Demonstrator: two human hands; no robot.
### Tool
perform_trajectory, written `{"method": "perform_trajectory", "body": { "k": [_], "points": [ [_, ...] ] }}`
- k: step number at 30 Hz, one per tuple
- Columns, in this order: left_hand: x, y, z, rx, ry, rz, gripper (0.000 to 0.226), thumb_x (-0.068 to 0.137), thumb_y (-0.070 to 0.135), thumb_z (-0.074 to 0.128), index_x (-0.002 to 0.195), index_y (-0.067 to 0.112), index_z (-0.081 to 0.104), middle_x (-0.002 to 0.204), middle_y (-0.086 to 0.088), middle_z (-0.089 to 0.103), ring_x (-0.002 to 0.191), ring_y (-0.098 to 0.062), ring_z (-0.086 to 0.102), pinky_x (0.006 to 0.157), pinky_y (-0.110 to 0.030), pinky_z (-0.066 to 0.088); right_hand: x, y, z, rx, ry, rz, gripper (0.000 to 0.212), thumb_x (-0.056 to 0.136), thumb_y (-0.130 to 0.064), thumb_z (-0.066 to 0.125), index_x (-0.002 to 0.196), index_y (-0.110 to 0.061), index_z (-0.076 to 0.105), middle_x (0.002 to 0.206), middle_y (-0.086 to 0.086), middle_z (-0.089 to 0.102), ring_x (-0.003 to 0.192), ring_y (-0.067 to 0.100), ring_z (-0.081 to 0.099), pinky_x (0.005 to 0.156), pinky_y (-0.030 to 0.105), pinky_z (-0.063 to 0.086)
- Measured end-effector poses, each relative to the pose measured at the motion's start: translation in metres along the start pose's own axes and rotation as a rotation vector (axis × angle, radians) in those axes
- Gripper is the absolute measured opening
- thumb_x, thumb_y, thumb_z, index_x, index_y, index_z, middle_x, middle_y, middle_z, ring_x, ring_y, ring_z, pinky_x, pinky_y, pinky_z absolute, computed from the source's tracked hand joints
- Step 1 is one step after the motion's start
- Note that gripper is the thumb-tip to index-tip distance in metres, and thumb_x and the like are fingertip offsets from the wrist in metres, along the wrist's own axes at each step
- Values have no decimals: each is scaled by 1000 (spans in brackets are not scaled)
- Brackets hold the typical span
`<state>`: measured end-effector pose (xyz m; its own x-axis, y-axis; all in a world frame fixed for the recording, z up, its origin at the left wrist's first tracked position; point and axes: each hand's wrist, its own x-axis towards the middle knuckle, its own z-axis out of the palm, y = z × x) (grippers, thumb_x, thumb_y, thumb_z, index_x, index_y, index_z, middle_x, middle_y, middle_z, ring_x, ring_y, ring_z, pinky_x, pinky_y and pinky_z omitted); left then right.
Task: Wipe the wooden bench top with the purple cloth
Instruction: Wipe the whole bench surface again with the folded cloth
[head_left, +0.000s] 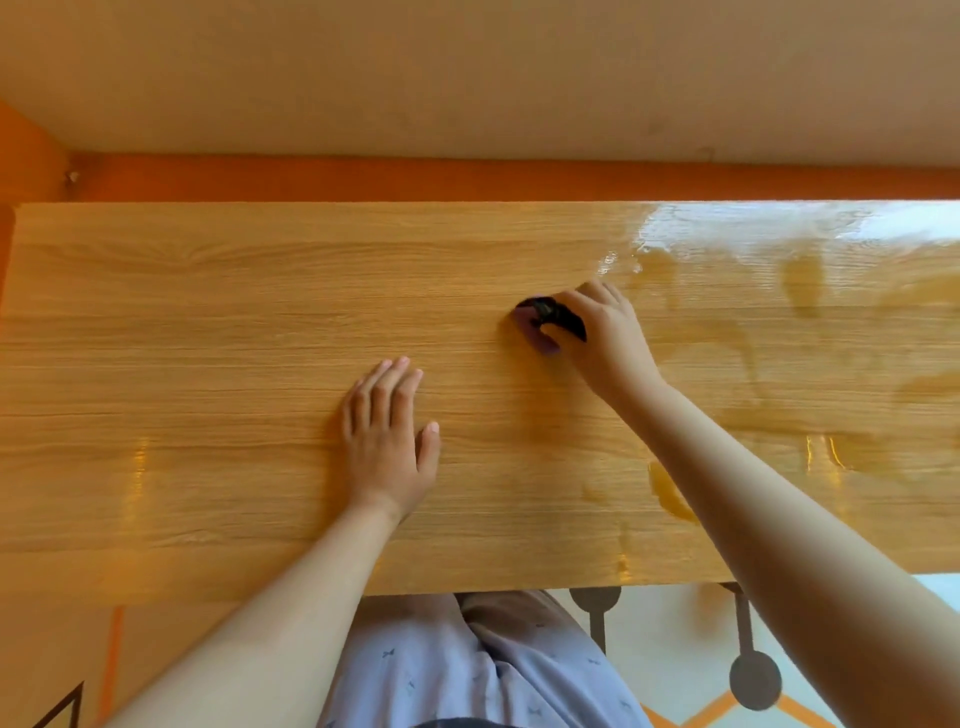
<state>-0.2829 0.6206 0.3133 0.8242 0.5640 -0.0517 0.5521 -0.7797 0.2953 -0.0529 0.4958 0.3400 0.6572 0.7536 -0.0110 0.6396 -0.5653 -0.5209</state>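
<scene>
The wooden bench top (182, 338) fills the middle of the view, pale oak grain with a glossy finish. My right hand (602, 332) grips a bunched purple cloth (537, 325) with a dark patch and presses it onto the wood right of centre. Only the cloth's left part shows past my fingers. My left hand (387, 441) lies flat on the bench, fingers straight and together, nearer to me and left of the cloth. Wet streaks and a bright sheen (727, 234) cover the bench's right part.
A beige wall (467, 78) with an orange strip (467, 179) runs directly behind the bench's far edge. An orange panel (26, 150) closes the left side. Below the near edge are my legs in pale trousers (467, 665) and a patterned floor (701, 675).
</scene>
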Motion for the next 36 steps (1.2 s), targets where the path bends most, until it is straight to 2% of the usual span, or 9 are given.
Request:
{"method": "perform_trajectory", "body": {
  "k": [6, 11, 16, 19, 23, 28, 32, 36],
  "points": [
    [0, 1, -1, -17, 4, 6, 57, 86, 34, 42, 136, 8, 47, 144, -12, 45, 138, -29, 34, 115, -46, 21, -55, 3, -1, -38, -31, -14, 29, 81, -18, 70, 110, -15, 66, 92, 4, 60, 90, 26, 53, 79, 39, 42],
    [1, 0, 0, -7, -10, 3, 57, 87, 35, 41, 137, 9, 45, 145, -11, 44, 138, -29, 33, 116, -45, 18, 17, 20, -10, -59, 71, 64, 25, 82, -17, 66, 106, -8, 67, 94, 14, 60, 93, 33, 52, 76, 34, 31],
    [0, 1, 0, 1, -16, -5, 57, 88, 35, 40, 138, 9, 44, 146, -10, 43, 139, -28, 32, 117, -45, 18, 109, 40, -22, -104, 158, 163, 29, 88, -23, 60, 113, -9, 63, 111, 14, 59, 105, 33, 49, 85, 38, 37],
    [0, 2, 0, 5, -20, -11, 57, 88, 35, 39, 139, 9, 44, 147, -10, 42, 140, -27, 31, 117, -45, 17, 129, 43, -25, -92, 159, 203, 33, 88, -24, 59, 119, -10, 61, 117, 13, 58, 110, 31, 48, 90, 37, 38],
    [0, 2, 0, 3, -1, 1, 57, 86, 34, 41, 137, 9, 45, 146, -11, 43, 139, -28, 32, 116, -45, 18, 86, 39, -23, -46, 147, 164, 28, 90, -20, 59, 115, -10, 62, 111, 11, 58, 105, 29, 48, 87, 37, 39],
    [0, 2, 0, -14, 26, 7, 57, 84, 32, 43, 136, 8, 46, 144, -11, 45, 137, -29, 33, 114, -46, 21, -38, 26, -18, -3, 92, 89, 28, 84, -18, 67, 112, -15, 66, 93, 6, 58, 92, 24, 50, 81, 33, 37],
    [0, 1, -1, -15, 21, 11, 58, 85, 33, 42, 136, 7, 46, 145, -12, 44, 137, -29, 32, 114, -46, 20, -122, 23, -15, -29, -9, 70, 30, 81, -15, 70, 111, -14, 66, 91, 1, 58, 86, 24, 52, 76, 41, 45],
    [0, 2, -1, -11, 13, 12, 58, 86, 34, 41, 137, 8, 45, 145, -11, 43, 138, -29, 31, 114, -46, 20, -115, 28, -19, -66, -56, 14, 29, 82, -24, 65, 110, -15, 66, 91, 1, 60, 86, 23, 52, 73, 43, 46]
  ]
}}
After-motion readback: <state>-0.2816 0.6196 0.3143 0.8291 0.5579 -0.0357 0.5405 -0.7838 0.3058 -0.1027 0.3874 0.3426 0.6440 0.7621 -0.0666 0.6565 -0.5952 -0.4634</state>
